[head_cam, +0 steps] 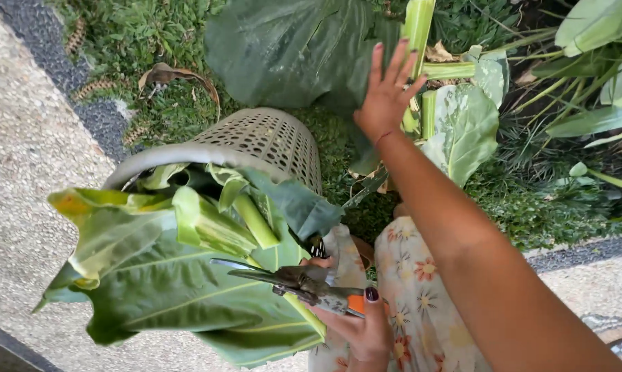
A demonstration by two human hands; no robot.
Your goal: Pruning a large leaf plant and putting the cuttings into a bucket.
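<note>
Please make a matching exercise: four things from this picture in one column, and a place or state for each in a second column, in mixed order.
1. shears
2. basket
3. right hand
4. cut leaves

a. open, against a plant stalk
b. spilling out of the basket
c. in the left hand
d. grey, perforated, on the grass

Pairs: 1-c, 2-d, 3-a, 4-b

— What lies along the left of the frame?
— A pale speckled pebble-concrete pavement (28, 179), edged by a dark grey gravel strip (94, 114) running diagonally from the upper left.
— And beyond it?
— Short green ground-cover grass (152, 41) with dry brown fallen leaves (169, 74), in soft daylight. At the right edge, long pale-green strap leaves (593, 120) over darker foliage.
</note>
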